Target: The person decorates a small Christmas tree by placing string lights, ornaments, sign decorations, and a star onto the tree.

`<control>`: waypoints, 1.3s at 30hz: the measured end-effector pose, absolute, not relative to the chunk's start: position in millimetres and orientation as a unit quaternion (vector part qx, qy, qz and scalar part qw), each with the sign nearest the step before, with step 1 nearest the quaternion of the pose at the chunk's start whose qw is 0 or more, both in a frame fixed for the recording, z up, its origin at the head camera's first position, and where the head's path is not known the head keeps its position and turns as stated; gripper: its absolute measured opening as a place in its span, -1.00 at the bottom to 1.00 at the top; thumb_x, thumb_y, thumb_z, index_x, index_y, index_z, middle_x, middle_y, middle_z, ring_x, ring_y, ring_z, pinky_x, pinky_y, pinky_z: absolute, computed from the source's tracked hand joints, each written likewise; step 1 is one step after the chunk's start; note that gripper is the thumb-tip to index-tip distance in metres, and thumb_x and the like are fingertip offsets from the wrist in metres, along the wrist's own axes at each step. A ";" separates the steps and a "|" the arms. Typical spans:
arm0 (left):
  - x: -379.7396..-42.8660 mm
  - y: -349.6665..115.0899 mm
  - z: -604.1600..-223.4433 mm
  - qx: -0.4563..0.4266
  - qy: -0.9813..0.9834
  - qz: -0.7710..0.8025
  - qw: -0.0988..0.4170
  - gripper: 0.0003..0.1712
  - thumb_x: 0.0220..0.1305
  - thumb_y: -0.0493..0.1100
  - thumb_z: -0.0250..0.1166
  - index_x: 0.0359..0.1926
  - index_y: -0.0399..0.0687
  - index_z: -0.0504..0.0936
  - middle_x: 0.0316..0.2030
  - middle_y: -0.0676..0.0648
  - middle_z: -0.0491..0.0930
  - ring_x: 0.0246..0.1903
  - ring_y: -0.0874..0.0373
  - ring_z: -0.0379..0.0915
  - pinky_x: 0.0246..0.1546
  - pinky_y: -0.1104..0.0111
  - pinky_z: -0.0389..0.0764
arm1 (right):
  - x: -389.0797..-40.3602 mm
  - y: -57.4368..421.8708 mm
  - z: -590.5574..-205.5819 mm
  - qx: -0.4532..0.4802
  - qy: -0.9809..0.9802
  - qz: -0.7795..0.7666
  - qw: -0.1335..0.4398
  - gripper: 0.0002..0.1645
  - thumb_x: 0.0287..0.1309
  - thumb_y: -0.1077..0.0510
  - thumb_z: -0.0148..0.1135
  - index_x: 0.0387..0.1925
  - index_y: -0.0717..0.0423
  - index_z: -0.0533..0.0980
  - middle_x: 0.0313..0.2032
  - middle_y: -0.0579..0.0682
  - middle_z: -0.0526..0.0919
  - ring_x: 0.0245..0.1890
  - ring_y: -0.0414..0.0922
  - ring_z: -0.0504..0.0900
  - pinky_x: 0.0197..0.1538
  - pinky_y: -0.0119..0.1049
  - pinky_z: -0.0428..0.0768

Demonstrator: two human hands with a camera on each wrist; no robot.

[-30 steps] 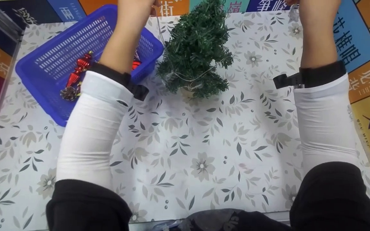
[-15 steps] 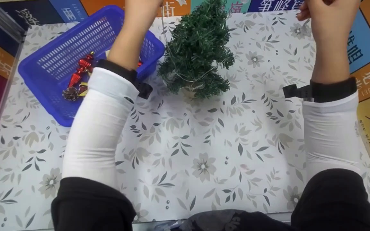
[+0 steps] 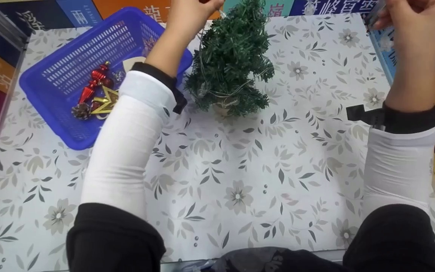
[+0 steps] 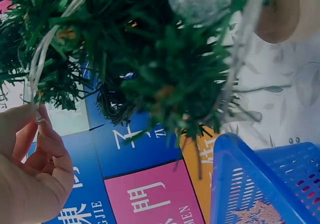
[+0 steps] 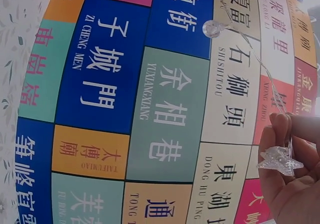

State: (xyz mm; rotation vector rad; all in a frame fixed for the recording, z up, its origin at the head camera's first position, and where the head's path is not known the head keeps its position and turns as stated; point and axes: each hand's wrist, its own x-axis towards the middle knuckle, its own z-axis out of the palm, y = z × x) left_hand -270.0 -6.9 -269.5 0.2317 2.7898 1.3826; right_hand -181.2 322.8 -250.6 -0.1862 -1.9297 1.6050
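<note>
A small green artificial Christmas tree (image 3: 232, 60) stands on the table, with a clear fairy-light string (image 4: 42, 54) looped round its lower branches. At its upper left side, my left hand (image 3: 191, 17) pinches the wire between thumb and fingers; the left wrist view has this hand (image 4: 40, 164) close beside the needles. Away to the right, my right hand (image 3: 417, 34) pinches another stretch of the string, and a clear star-shaped light (image 5: 281, 161) hangs at its fingers. A clear round light (image 5: 212, 29) is farther along that wire. The head view's top edge cuts off both hands partly.
Left of the tree sits a blue plastic basket (image 3: 51, 115). In it lie a red ornament (image 3: 93, 85), a gold star (image 3: 106, 101) and a pine cone (image 3: 81, 111). A coloured panel with Chinese lettering (image 5: 165, 109) rises behind the flower-patterned tabletop (image 3: 210, 196).
My left hand has moved right to the tree's upper side. My right hand has moved right and nearer to me, drawing the string outward. More of the basket's contents shows.
</note>
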 end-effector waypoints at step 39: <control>-141.6 -21.8 -271.5 0.211 0.760 0.611 -0.067 -0.76 0.41 -0.12 0.14 -0.25 -0.11 0.69 -0.35 -0.02 0.67 -0.34 0.19 0.54 -0.21 0.42 0.59 | -107.4 242.9 -260.3 0.197 -0.850 0.382 0.304 -0.82 0.15 0.13 0.36 -0.36 0.18 0.73 -0.53 -0.03 0.70 -0.52 -0.42 0.57 -0.33 -0.57 0.54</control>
